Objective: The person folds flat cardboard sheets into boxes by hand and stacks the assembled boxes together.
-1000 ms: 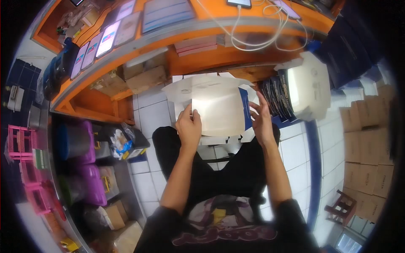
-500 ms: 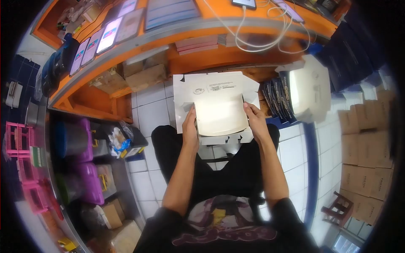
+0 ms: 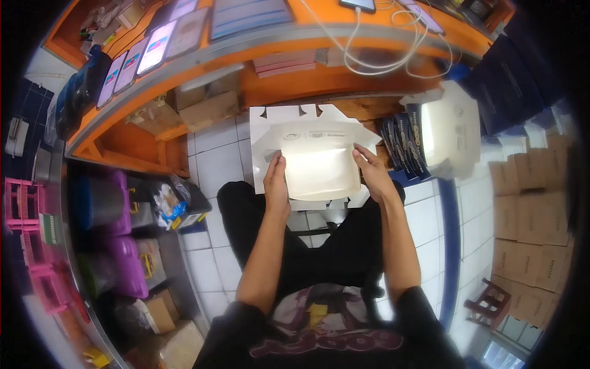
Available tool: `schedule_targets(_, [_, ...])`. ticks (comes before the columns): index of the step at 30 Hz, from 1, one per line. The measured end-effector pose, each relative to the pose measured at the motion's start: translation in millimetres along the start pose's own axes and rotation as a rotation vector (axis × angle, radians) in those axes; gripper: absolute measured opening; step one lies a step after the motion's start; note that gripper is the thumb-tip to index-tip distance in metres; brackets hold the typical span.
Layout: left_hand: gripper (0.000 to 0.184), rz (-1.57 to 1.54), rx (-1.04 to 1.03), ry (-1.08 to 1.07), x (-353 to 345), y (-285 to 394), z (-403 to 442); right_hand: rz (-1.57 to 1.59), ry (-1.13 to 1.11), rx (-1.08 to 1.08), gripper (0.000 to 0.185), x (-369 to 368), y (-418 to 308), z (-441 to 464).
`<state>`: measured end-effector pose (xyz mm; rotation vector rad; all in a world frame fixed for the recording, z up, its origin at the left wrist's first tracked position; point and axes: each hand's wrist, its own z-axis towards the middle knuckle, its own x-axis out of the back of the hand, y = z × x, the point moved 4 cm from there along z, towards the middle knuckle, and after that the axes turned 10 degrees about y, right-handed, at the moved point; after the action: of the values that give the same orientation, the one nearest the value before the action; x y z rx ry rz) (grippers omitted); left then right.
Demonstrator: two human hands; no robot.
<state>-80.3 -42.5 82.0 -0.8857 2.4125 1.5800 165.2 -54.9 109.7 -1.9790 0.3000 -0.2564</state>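
A partly folded white cardboard box [image 3: 322, 174] is held level above my lap, its pale inner side facing up and small print on the far panel. At its left side, my left hand [image 3: 276, 181] grips the edge with fingers pressed against a folded flap. My right hand [image 3: 373, 174] pinches the right side near the far corner, thumb on the inside. More white flaps and notched edges stick out beyond the box on the far side and below it. The fingers' undersides are hidden by the cardboard.
To the right stand dark printed folded boxes [image 3: 402, 144] beside an open white carton [image 3: 452, 132]. An orange counter [image 3: 246, 43] ahead carries several phones and a white cable [image 3: 353, 49]. Brown cartons [image 3: 528, 215] are stacked at right; purple bins [image 3: 126, 264] sit on the left.
The box's far panel and side flaps have folded upward more, and notches along its far edge now show. Both hands keep their grip at the sides. The view has shifted slightly.
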Motion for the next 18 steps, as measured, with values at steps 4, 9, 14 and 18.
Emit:
schedule_targets(4, [0.041, 0.042, 0.008, 0.126, 3, -2, 8, -0.030, -0.043, -0.073, 0.050, 2, -2, 10])
schedule_targets(9, [0.032, 0.034, 0.101, 0.151, 6, -1, 14, -0.125, 0.045, 0.000, 0.049, -1, 3, 17])
schedule_targets(14, [0.030, 0.004, 0.148, 0.146, 6, -5, 10, -0.203, 0.100, -0.029, 0.046, -6, -5, 11])
schedule_targets(18, [0.031, -0.043, 0.106, 0.180, 5, -7, 3, -0.210, 0.011, -0.016, 0.048, -9, -1, 19])
